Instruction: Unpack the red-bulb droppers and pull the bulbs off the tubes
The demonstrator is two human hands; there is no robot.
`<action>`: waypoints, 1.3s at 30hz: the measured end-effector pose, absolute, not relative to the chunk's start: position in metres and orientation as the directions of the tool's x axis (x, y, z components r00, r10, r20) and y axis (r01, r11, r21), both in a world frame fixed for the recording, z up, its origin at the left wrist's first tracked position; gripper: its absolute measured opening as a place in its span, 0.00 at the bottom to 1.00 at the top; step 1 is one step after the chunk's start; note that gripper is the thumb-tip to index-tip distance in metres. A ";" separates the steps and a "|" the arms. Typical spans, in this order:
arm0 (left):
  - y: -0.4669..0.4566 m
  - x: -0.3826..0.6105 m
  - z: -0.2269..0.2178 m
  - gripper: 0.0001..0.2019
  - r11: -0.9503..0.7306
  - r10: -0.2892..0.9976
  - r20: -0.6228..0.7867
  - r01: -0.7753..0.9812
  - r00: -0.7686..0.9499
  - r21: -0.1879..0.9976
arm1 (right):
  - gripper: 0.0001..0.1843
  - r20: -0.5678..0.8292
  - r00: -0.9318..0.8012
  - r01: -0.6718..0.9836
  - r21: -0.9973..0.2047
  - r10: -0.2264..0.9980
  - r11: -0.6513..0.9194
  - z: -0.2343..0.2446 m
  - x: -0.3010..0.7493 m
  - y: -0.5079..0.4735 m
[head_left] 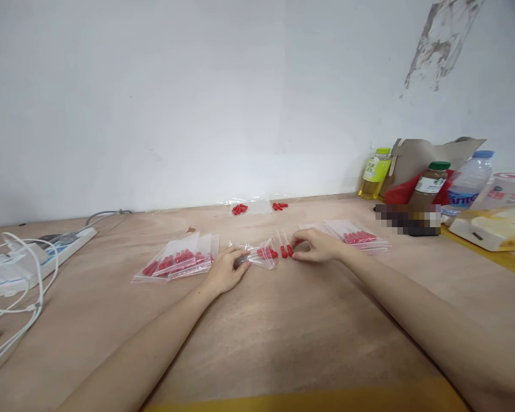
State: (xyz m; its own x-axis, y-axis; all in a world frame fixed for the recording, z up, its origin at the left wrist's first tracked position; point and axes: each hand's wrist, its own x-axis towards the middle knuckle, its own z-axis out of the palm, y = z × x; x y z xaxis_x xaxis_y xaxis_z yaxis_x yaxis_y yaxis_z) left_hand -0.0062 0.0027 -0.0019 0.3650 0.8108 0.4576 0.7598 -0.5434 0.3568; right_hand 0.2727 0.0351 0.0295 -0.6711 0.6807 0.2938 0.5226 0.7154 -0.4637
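My left hand [226, 272] is closed on a clear plastic bag [269, 262], which lies on its side with its mouth toward the right. Several droppers with red rubber bulbs [273, 254] show inside the bag. Just right of its mouth, a dropper with a red bulb [284, 252] and a clear stem lies on the table. My right hand [315, 245] pinches another red-bulbed dropper [289, 250] between thumb and fingers. Filled zip bags [175, 260] overlap in a pile left of my left hand. More filled bags [360, 236] are stacked beyond my right wrist.
Loose red bulbs [240, 209] lie on clear plastic near the wall, with a smaller group [280, 206] beside them. A power strip [68, 246] and white cables [38, 286] occupy the left. Bottles [374, 174], a grey bag [420, 153] and a tissue pack [489, 229] stand right.
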 end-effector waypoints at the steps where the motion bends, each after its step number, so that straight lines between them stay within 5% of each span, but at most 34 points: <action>1: 0.003 -0.006 -0.002 0.13 -0.543 0.811 0.457 0.759 0.364 0.360 | 0.09 0.327 -0.633 0.530 -0.477 0.702 0.701 0.029 0.270 0.035; 5: 0.002 -0.005 -0.001 0.12 -0.559 0.804 0.457 0.745 0.380 0.365 | 0.10 0.427 -0.511 0.552 -0.502 0.746 0.666 0.025 0.253 0.031; 18: -0.004 -0.001 0.006 0.15 -0.637 0.763 0.449 0.663 0.466 0.394 | 0.17 0.371 -0.583 0.759 -0.070 0.723 0.647 0.016 0.211 0.001; 27: -0.006 -0.003 0.006 0.23 -0.627 0.779 0.301 0.705 0.551 0.331 | 0.14 0.395 -0.594 0.692 -0.194 0.701 0.695 0.016 0.215 0.007; 30: -0.006 -0.003 0.006 0.24 -0.623 0.782 0.264 0.720 0.564 0.306 | 0.20 0.369 -0.587 0.688 -0.242 0.720 0.684 0.016 0.215 0.007; 39: -0.006 -0.004 0.004 0.27 -0.627 0.779 0.207 0.738 0.592 0.249 | 0.16 0.346 -0.583 0.714 -0.213 0.735 0.667 0.017 0.212 0.007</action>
State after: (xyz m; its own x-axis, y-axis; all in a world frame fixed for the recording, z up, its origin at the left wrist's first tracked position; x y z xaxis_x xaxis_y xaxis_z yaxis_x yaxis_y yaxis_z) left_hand -0.0041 -0.0060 0.0039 0.5920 0.7789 0.2069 0.7381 -0.6271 0.2489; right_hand 0.2121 0.0067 0.0173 -0.5834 0.7349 0.3458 0.7139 0.6670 -0.2131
